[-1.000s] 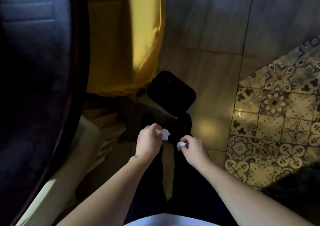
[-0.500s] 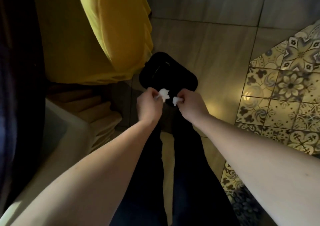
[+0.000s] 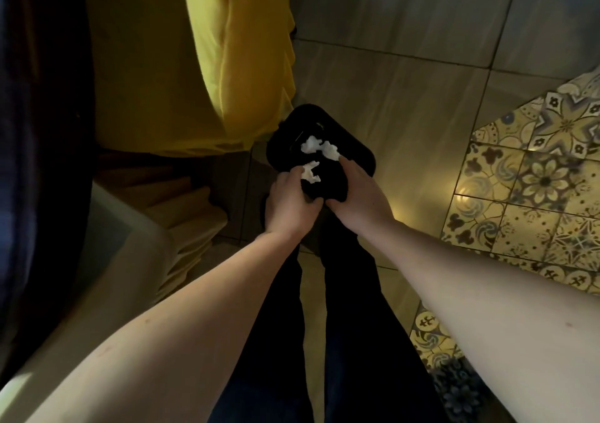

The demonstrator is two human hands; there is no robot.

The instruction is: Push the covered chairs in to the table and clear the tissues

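Two hands over a black bin, tissue scraps at its mouth.
Left of the bin (image 3: 354, 150) a yellow-covered chair (image 3: 207, 65) hangs its cloth almost to the bin's rim, and a pale covered chair (image 3: 130, 260) stands nearer the person, below the yellow one. The left hand (image 3: 290, 205) pinches a white tissue scrap (image 3: 311, 172) at its fingertips above the bin's near edge. More tissue (image 3: 319, 148) shows white over the bin's dark opening; whether it lies inside or is falling is unclear. The right hand (image 3: 357, 198) has fingers stretched, loose, gripping nothing, one fingertip by that tissue. Patterned tiles (image 3: 535, 179) lie right of the bin.
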